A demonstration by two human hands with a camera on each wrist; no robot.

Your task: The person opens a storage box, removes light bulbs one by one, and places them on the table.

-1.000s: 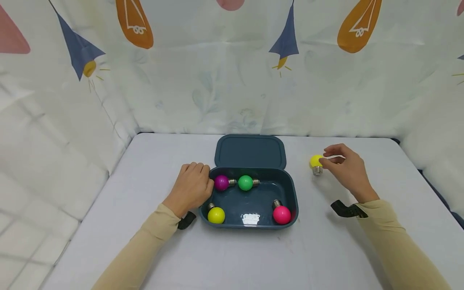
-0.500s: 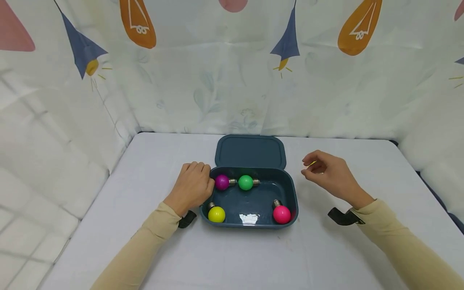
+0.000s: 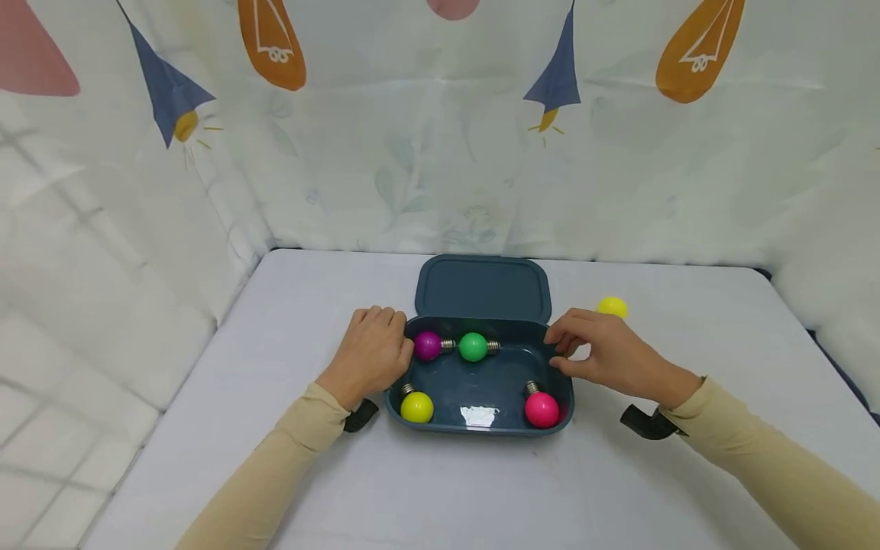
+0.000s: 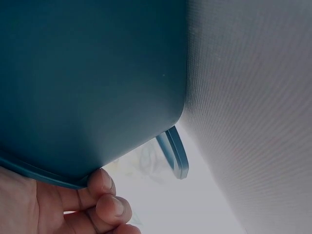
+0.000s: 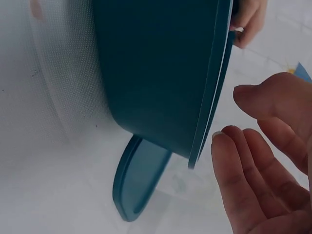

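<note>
A dark blue rectangular box [image 3: 481, 429] holds a purple bulb [image 3: 428, 346], a green bulb [image 3: 473, 347], a yellow bulb [image 3: 416, 407] and a pink bulb [image 3: 541, 410]. My left hand [image 3: 371, 353] grips the rim at the box's far left corner; its fingertips [image 4: 107, 180] curl over that edge in the left wrist view. Beside the right rim hovers my right hand [image 3: 608, 353], thumb and fingers apart with nothing between them. In the right wrist view its fingers [image 5: 226, 163] stand just clear of the rim. Another yellow bulb [image 3: 612, 307] lies on the table beyond this hand, partly hidden.
Behind the box lies its matching lid [image 3: 483, 287], flat on the white table [image 3: 454, 496]. A white curtain with printed lamps [image 3: 440, 168] encloses the back and sides, close to the table's far edge.
My right hand has left the yellow bulb, moving left and nearer to the box's right rim. The bulb stays on the table. My left hand keeps its grip on the box.
</note>
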